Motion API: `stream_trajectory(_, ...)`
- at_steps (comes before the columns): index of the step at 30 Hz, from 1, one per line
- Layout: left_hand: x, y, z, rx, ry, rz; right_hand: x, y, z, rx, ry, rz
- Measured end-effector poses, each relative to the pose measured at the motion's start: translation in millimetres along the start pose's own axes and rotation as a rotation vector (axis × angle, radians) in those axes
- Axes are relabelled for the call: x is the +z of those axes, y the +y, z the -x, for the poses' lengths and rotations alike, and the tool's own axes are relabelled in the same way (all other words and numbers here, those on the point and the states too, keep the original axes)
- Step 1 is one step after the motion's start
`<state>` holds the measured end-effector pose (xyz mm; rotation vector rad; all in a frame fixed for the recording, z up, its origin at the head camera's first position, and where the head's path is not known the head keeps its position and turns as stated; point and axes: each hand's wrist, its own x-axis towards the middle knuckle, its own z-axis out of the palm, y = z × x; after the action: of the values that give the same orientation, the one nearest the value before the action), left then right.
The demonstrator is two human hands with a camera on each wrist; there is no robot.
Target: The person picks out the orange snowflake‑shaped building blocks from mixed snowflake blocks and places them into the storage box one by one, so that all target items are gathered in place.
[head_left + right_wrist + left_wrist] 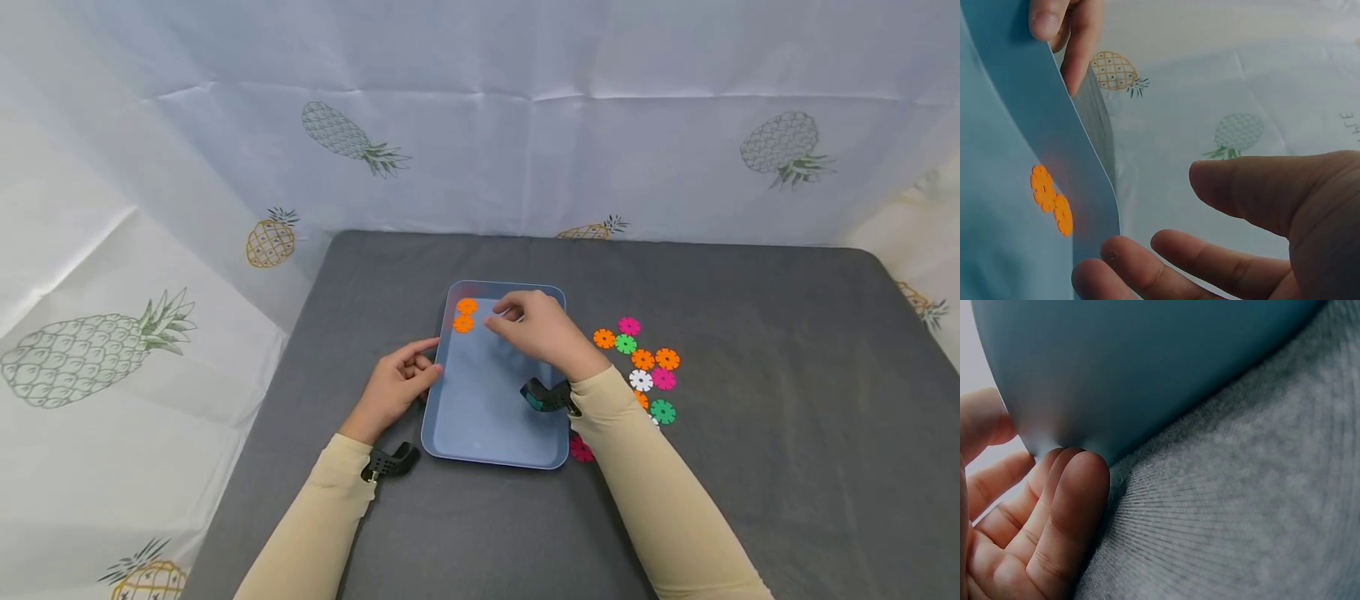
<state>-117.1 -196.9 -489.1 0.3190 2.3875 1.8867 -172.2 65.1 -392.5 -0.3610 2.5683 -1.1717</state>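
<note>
A blue rectangular tray (pixel 487 417) lies on the grey-covered table. Two orange notched plastic discs, one (pixel 467 306) above the other (pixel 463 323), sit inside by its far left corner; their edges meet in the right wrist view. My left hand (pixel 393 387) grips the tray's left wall, thumb (pixel 1045 22) over the rim and fingers (pixel 1079 500) against the outside. Over the tray hovers my right hand (pixel 543 329), to the right of the orange discs. Its thumb (pixel 1241 187) and fingers are apart with nothing between them.
Right of the tray, several loose notched discs lie on the table: pink (pixel 629 326), green (pixel 663 412), white (pixel 641 380) and orange (pixel 667 358). My right sleeve (pixel 660 483) hides some of them. A pineapple-print cloth (pixel 480 167) hangs behind the table.
</note>
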Motion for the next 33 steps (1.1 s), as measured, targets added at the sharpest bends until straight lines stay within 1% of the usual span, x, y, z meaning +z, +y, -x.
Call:
stream_trajectory(5,-1.2,-1.0,0.9,0.013,-0.003,0.003,-4.3,3.8,7.9,-0.002,-0.002,-0.043)
stream_trajectory(10,-2.1,-0.7,0.9,0.01,-0.007,-0.009,-8.3,8.7,14.0,-0.008,-0.051,-0.093)
stream_trajectory(14,-2.4,1.0,0.9,0.01,-0.014,-0.01,-12.6,12.7,19.8,-0.015,-0.072,-0.098)
stream_trajectory(22,-1.5,2.4,1.7,0.001,-0.021,-0.006,-23.5,16.5,33.9,0.005,-0.061,-0.086)
stream_trajectory(28,-3.6,1.0,0.1,0.006,-0.028,-0.003,-27.8,19.7,38.8,0.028,-0.028,-0.084)
stream_trajectory(33,-3.4,1.2,0.6,0.003,-0.028,0.007,-29.5,26.1,41.5,0.023,-0.007,-0.077)
